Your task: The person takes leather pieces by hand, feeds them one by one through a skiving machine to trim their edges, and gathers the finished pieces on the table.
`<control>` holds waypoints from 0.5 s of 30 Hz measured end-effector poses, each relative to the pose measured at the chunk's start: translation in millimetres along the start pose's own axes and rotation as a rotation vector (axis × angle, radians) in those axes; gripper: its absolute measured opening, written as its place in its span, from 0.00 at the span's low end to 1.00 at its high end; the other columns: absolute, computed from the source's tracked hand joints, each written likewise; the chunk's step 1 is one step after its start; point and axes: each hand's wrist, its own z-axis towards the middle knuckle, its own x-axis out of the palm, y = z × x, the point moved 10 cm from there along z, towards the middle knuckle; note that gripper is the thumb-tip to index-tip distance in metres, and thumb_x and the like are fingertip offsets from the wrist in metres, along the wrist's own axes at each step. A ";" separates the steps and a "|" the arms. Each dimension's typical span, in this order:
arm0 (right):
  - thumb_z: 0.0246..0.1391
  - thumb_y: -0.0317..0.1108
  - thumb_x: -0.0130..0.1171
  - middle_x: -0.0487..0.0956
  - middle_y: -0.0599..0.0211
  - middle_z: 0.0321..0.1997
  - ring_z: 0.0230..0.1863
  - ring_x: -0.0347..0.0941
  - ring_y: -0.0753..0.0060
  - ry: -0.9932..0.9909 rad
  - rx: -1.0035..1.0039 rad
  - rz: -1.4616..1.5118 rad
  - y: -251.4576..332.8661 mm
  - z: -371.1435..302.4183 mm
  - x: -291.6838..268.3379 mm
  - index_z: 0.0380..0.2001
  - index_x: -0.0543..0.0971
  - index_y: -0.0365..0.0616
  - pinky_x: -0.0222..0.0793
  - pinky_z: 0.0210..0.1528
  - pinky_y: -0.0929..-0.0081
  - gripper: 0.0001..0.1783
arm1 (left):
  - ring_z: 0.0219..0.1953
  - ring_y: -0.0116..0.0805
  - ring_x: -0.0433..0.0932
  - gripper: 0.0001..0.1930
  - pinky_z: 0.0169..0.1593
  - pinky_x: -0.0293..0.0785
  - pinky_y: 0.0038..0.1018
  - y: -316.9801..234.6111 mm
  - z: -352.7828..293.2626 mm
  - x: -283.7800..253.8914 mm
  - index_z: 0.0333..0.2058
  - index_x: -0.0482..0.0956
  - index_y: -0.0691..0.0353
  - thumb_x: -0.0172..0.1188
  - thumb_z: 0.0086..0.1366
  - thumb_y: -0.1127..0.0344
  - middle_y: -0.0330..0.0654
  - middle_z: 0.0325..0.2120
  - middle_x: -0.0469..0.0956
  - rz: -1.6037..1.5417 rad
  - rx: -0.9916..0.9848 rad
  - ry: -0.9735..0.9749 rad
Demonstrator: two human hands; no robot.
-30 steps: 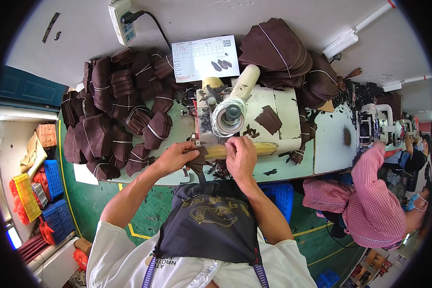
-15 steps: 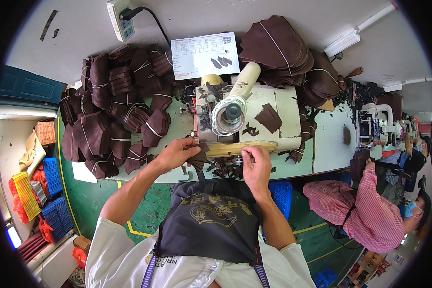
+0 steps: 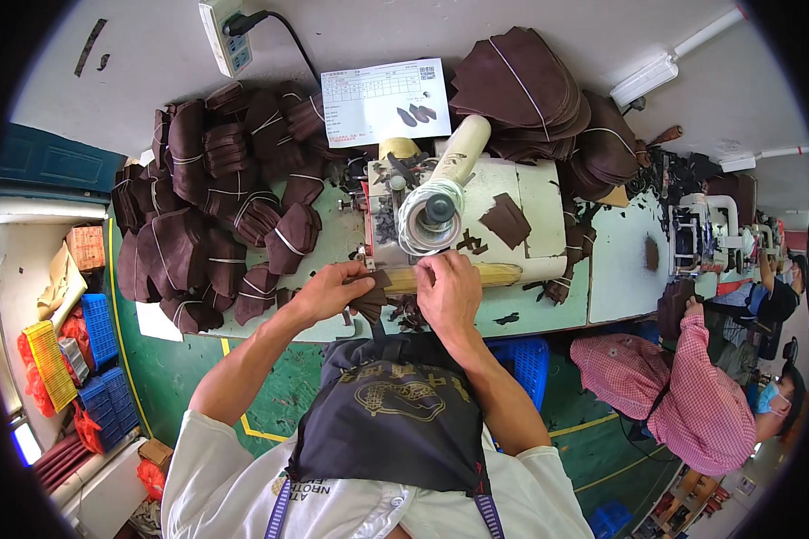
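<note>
Plainly, the left hand (image 3: 335, 289) has its grip pinched on small brown pieces (image 3: 379, 286), which spread rightward from its fingertips at the left end of a yellow strip (image 3: 496, 274); the strip runs left to right, and the right hand (image 3: 451, 287) bunches above its middle, whether holding anything I cannot tell

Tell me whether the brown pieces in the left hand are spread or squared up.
Spread: the brown pieces held by the left hand fan out, several edges showing apart rather than lined up.
</note>
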 end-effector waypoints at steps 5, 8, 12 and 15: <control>0.44 0.28 0.68 0.74 0.67 0.27 0.31 0.72 0.59 -0.056 -0.052 -0.019 4.7 1.1 0.3 0.27 0.78 0.48 0.64 0.33 0.60 0.07 | 0.21 0.18 0.73 0.12 0.24 0.61 0.19 -2.9 -1.4 2.3 0.41 0.79 0.63 0.57 0.71 0.59 0.33 0.24 0.78 -0.016 -0.016 0.013; 0.45 0.27 0.67 0.74 0.67 0.26 0.30 0.72 0.58 -0.158 -0.037 0.037 -8.7 -2.3 -12.8 0.27 0.78 0.47 0.66 0.33 0.61 0.07 | 0.22 0.17 0.73 0.12 0.24 0.61 0.19 -4.8 -1.1 2.7 0.40 0.79 0.63 0.57 0.71 0.59 0.33 0.24 0.78 -0.029 -0.017 0.017; 0.49 0.28 0.66 0.76 0.64 0.28 0.31 0.74 0.56 -0.117 0.294 0.137 -53.3 -16.4 -34.4 0.28 0.76 0.44 0.69 0.33 0.60 0.07 | 0.22 0.18 0.73 0.12 0.25 0.62 0.19 -7.1 6.5 2.3 0.39 0.79 0.63 0.58 0.71 0.59 0.33 0.25 0.78 -0.007 0.012 0.023; 0.52 0.28 0.64 0.76 0.62 0.29 0.31 0.75 0.54 0.112 0.344 0.074 -58.2 -18.6 -29.2 0.29 0.75 0.43 0.69 0.34 0.59 0.06 | 0.21 0.20 0.72 0.13 0.25 0.64 0.20 -11.6 16.4 2.8 0.37 0.80 0.65 0.59 0.70 0.59 0.33 0.24 0.78 -0.012 0.054 0.008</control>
